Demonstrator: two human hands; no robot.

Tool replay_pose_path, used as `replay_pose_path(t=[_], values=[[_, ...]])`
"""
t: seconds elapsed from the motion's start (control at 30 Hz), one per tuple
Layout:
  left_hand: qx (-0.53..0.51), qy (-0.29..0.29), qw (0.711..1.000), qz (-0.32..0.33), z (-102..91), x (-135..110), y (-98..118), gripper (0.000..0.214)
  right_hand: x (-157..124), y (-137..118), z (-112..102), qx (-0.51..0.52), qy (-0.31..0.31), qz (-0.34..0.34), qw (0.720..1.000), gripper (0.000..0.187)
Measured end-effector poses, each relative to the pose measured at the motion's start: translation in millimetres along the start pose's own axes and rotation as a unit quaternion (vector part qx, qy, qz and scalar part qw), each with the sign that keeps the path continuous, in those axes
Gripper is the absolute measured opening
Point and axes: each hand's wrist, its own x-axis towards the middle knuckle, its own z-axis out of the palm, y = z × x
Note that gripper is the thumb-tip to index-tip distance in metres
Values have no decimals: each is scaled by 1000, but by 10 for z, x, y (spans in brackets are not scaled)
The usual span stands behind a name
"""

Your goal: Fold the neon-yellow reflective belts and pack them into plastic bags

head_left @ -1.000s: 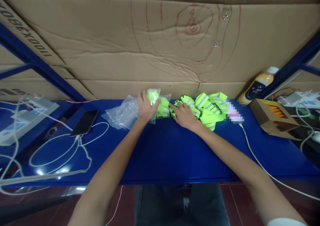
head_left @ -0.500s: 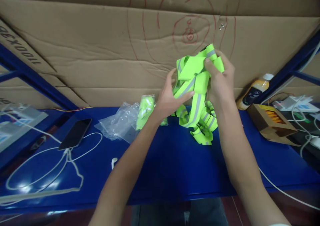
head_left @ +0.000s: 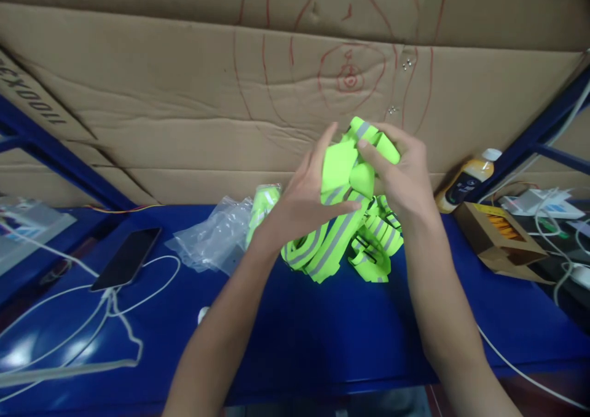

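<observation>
A bundle of neon yellow-green reflective straps (head_left: 338, 174) with grey stripes is held up over the blue table. My right hand (head_left: 405, 168) pinches its upper loops between thumb and fingers. On its other side, my left hand (head_left: 302, 192) has fingers stretched and thumb apart, lying against the straps. Long loops of the bundle hang down toward the tabletop. Just behind and to the right lies a second heap of the same straps (head_left: 380, 235), with black buckles. Left of my left wrist is a clear bag with folded neon straps (head_left: 262, 208), partly hidden by my forearm.
Crumpled clear plastic bags (head_left: 212, 238) lie left of centre. A phone (head_left: 126, 260) with white cables sits farther left. On the right stand a juice bottle (head_left: 468, 180) and an open cardboard box (head_left: 498, 238). Cardboard sheeting (head_left: 184, 97) backs the blue table (head_left: 322, 343).
Both hands and the strap bundle have come lower. Its loops have swung down and left, below my left hand. My left fingers are more outstretched. The view has tilted slightly.
</observation>
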Motion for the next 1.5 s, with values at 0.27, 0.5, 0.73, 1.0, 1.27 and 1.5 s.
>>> replay_pose_path(t=[0.27,0.5,0.73,1.0,1.27,1.5], values=[[-116,-37,983,-134,-23,21,-40,33,33,11,-168,-6,18,41,999,35],[-239,41,942,-232,7,34,-95,43,-103,-308,-63,-241,-74,-181,951,57],[-259,90,926,-259,-58,78,39,35,-156,-269,62,-309,-211,-160,914,56],[-329,55,915,-228,-120,141,72,50,-126,-174,99,-263,-221,-148,927,75],[-431,35,879,-202,-173,100,151,45,-204,-160,181,-275,-234,-103,927,64],[-451,84,870,-182,-118,101,316,55,-169,-184,165,-347,-165,-51,922,12]])
